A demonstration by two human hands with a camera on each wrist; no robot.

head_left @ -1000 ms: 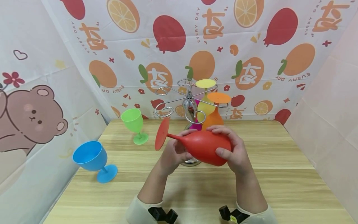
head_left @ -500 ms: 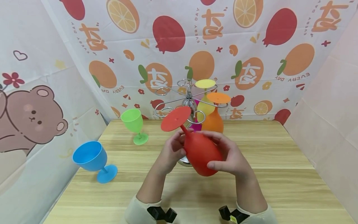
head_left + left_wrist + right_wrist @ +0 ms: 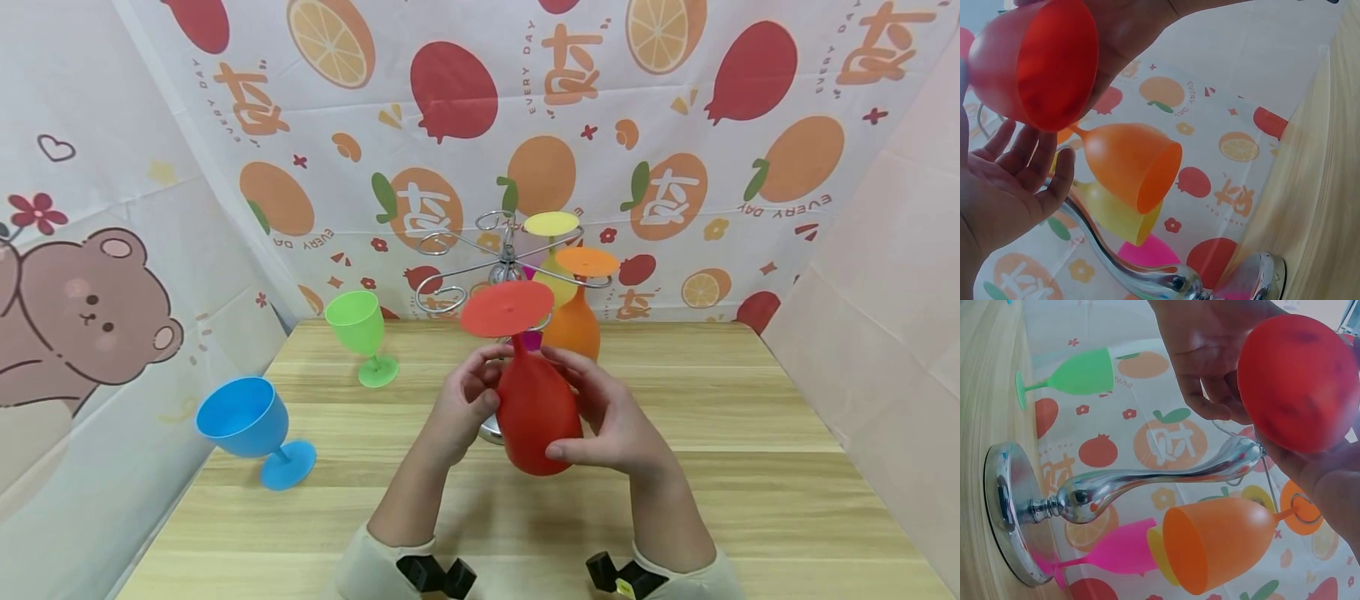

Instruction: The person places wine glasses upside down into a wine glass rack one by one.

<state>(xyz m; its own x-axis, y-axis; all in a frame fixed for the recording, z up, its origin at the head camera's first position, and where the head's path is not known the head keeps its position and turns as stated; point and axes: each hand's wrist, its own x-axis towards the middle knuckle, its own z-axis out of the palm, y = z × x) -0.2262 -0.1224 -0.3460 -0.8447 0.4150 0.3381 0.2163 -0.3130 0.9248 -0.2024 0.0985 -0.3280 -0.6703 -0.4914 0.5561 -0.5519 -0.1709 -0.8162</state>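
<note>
Both hands hold a red plastic goblet [image 3: 538, 417] upside down in front of a chrome goblet rack [image 3: 1166, 477]. Its foot is up, near a wire loop of the rack. My left hand [image 3: 463, 412] grips the upper bowl from the left, thumb in front. On the right side, my right hand [image 3: 615, 421] holds the bowl, its thumb near the rim and its fingers behind. The goblet's open mouth [image 3: 1057, 69] faces the camera in the left wrist view. From the rack's right arms hang an orange goblet [image 3: 573, 321] and a yellow goblet [image 3: 551, 223], both upside down.
A green goblet [image 3: 356, 323] stands upright at the back left of the wooden table [image 3: 750, 500]. Closer on the left is an upright blue goblet [image 3: 243, 417]. A magenta goblet [image 3: 1125, 547] stands behind the rack. Fruit-printed cloth [image 3: 450, 87] rises behind the table.
The red goblet has turned from lying nearly sideways, foot to the left, to nearly upright with its foot on top. Both hands have shifted slightly with it.
</note>
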